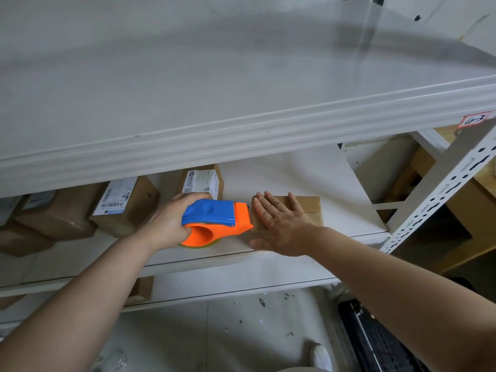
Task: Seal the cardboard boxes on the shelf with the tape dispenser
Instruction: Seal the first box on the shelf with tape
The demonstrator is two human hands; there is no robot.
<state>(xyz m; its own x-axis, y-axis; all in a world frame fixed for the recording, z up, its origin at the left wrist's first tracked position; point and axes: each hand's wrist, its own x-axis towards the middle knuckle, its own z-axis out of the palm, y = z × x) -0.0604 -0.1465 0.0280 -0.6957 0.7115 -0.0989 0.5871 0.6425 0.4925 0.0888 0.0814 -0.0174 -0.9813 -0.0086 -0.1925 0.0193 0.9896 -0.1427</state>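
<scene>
Head view, right hand (279, 224) half-covers box (308, 206)

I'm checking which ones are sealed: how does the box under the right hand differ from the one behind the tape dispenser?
The plain box under the right hand shows a bare brown top with a seam; the labelled box behind the tape dispenser carries a white shipping label. The plain box sits at the front of the shelf; the labelled box stands farther back. Both are brown cardboard.
</scene>
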